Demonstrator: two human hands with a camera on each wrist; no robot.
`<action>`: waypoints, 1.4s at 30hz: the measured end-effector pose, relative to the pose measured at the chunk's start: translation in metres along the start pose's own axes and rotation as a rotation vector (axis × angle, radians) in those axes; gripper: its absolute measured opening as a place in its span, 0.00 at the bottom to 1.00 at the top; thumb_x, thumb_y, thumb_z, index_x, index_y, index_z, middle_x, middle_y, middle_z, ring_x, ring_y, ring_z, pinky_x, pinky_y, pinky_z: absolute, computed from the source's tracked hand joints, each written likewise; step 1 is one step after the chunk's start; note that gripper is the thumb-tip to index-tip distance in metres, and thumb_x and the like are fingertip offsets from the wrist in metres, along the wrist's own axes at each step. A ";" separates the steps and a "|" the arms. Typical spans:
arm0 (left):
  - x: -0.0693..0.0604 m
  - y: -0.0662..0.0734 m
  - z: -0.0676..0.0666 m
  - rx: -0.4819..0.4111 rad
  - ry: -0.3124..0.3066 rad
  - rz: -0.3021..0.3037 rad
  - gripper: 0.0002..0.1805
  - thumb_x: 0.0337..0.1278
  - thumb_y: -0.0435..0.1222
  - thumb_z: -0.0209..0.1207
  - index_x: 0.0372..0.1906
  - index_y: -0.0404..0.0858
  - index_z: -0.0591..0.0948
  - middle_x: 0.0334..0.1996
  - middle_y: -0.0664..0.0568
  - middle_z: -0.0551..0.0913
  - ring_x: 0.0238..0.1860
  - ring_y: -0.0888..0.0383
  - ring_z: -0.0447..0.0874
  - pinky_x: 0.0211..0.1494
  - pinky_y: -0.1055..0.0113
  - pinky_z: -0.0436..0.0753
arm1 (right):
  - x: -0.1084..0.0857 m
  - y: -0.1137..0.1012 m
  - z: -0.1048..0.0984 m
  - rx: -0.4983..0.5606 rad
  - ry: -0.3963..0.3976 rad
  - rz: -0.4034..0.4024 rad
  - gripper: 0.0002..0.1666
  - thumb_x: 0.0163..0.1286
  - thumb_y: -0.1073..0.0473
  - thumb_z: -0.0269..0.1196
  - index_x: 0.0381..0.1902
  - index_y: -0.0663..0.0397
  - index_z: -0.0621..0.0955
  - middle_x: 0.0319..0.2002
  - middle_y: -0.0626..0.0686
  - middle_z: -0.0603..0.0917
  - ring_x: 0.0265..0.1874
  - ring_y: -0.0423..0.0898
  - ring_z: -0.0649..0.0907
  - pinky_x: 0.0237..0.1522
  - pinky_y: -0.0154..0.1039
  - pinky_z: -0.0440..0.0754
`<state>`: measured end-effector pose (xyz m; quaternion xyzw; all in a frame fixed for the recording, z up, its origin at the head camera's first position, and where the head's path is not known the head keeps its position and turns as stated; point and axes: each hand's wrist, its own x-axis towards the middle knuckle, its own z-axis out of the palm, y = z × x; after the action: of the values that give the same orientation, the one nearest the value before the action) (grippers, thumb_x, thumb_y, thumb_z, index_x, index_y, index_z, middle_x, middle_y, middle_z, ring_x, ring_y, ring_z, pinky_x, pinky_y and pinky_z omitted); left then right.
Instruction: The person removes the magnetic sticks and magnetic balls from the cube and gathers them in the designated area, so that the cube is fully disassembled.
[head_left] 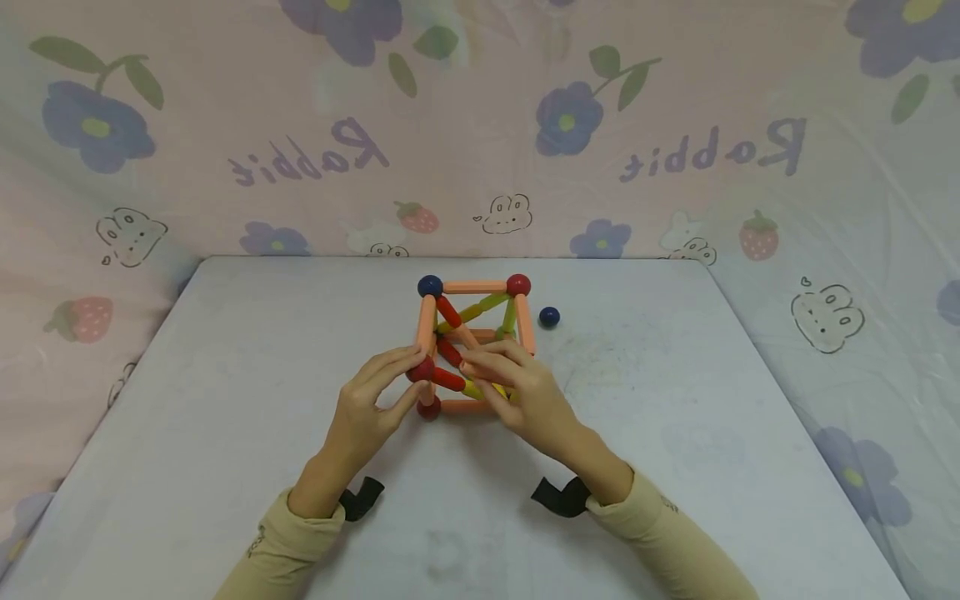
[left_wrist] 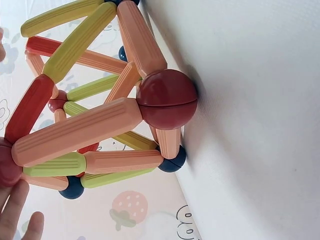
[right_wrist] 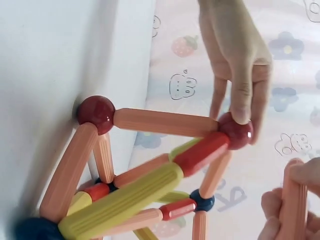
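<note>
A frame of ridged peach, red and yellow-green sticks [head_left: 475, 287] joined by balls stands on the table. My left hand [head_left: 367, 400] pinches the red ball [right_wrist: 236, 131] at its upper near-left corner, thumb on one side and fingers on the other. From that ball a red stick [right_wrist: 202, 154] and a yellow-green stick [right_wrist: 125, 202] slope down to a dark blue ball [right_wrist: 37, 229]. My right hand [head_left: 536, 400] pinches a peach stick [right_wrist: 294, 200], held apart from the red ball. In the head view, the right fingers cover part of the frame's near-right side.
A loose dark blue ball [head_left: 549, 317] lies on the white table [head_left: 675, 400], right of the frame. Black straps [head_left: 566, 497] stick out by both wrists. A patterned curtain [head_left: 465, 167] hangs behind the table.
</note>
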<state>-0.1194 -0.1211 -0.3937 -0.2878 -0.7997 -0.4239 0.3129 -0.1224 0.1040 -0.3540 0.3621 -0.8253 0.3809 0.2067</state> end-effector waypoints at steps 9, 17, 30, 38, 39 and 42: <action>-0.001 -0.001 0.000 -0.001 0.002 -0.003 0.27 0.35 0.22 0.72 0.50 0.31 0.83 0.50 0.38 0.84 0.53 0.48 0.82 0.64 0.86 0.71 | -0.016 0.006 -0.020 0.106 0.120 0.210 0.24 0.58 0.75 0.65 0.53 0.58 0.81 0.43 0.56 0.79 0.42 0.44 0.79 0.40 0.27 0.83; -0.001 -0.001 -0.001 0.001 -0.003 -0.004 0.28 0.36 0.23 0.72 0.51 0.31 0.82 0.50 0.38 0.84 0.54 0.49 0.82 0.64 0.85 0.70 | -0.026 0.020 -0.033 0.163 0.195 0.325 0.24 0.59 0.74 0.65 0.55 0.61 0.80 0.40 0.58 0.79 0.40 0.31 0.78 0.33 0.23 0.79; -0.001 -0.001 0.000 0.005 -0.010 -0.011 0.29 0.35 0.23 0.72 0.51 0.32 0.82 0.50 0.39 0.84 0.54 0.49 0.82 0.64 0.85 0.70 | -0.032 0.060 -0.042 0.214 0.147 0.637 0.22 0.64 0.66 0.64 0.57 0.62 0.79 0.41 0.63 0.81 0.35 0.31 0.75 0.33 0.25 0.73; -0.001 -0.001 0.000 0.001 -0.014 -0.013 0.28 0.35 0.22 0.72 0.51 0.31 0.82 0.50 0.38 0.84 0.53 0.48 0.82 0.64 0.86 0.70 | -0.037 0.095 -0.031 0.205 0.020 0.796 0.24 0.66 0.64 0.62 0.60 0.64 0.76 0.45 0.69 0.83 0.35 0.36 0.79 0.39 0.25 0.77; -0.001 -0.001 0.000 0.001 -0.014 -0.014 0.28 0.35 0.22 0.72 0.51 0.31 0.82 0.50 0.38 0.84 0.53 0.48 0.82 0.64 0.86 0.70 | -0.038 0.098 -0.029 0.200 0.000 0.806 0.24 0.66 0.64 0.62 0.60 0.64 0.76 0.46 0.69 0.82 0.36 0.39 0.80 0.38 0.25 0.77; -0.001 0.000 -0.001 0.001 -0.014 -0.016 0.29 0.35 0.22 0.72 0.51 0.31 0.82 0.50 0.38 0.84 0.54 0.48 0.82 0.64 0.86 0.70 | -0.037 0.108 -0.025 0.192 -0.055 0.849 0.25 0.67 0.62 0.61 0.61 0.63 0.74 0.47 0.69 0.81 0.40 0.51 0.82 0.38 0.27 0.77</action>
<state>-0.1188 -0.1220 -0.3946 -0.2841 -0.8043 -0.4241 0.3040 -0.1783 0.1885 -0.4131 0.0182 -0.8670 0.4974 -0.0250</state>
